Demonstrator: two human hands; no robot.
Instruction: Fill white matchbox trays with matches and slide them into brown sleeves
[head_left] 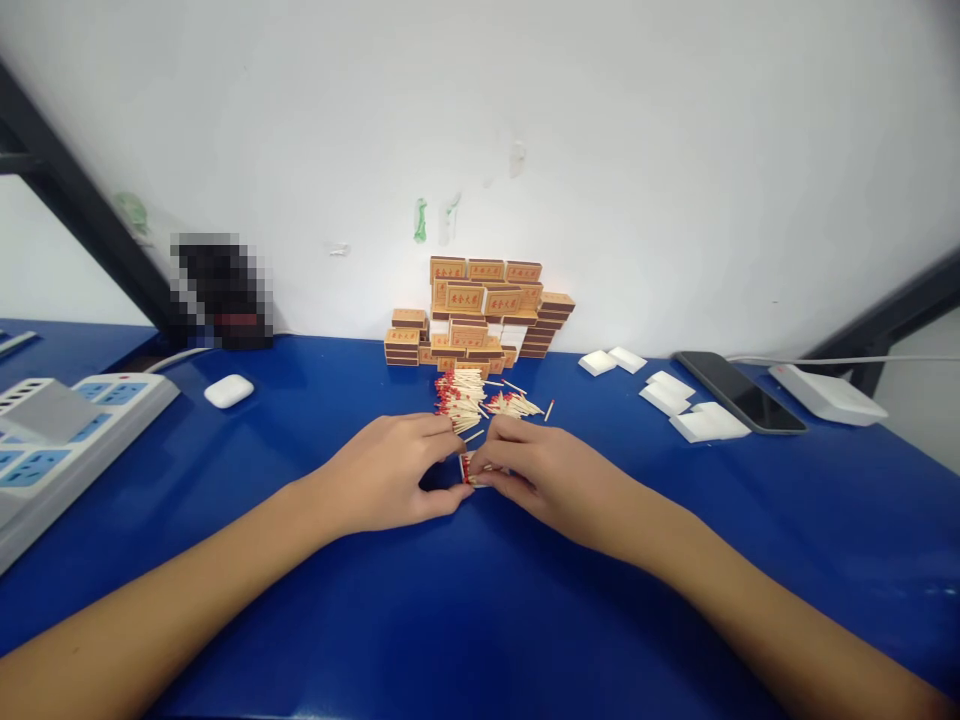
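A small white matchbox tray [464, 470] with red-tipped matches in it lies on the blue table between my hands. My left hand [405, 470] grips the tray's left end between thumb and fingers. Over the tray, the fingers of my right hand [536, 470] are closed at the matches; they hide most of it, and I cannot make out what they pinch. Just beyond my hands lies a large pile of loose matches [461, 398], with a smaller pile of matches [514, 404] to its right.
Stacked matchboxes [465, 298] stand against the wall. Several white trays [709, 422] lie at the right, near a phone [739, 390] and a white device [825, 395]. At the left are a white earbud case [229, 391] and a power strip [142, 400].
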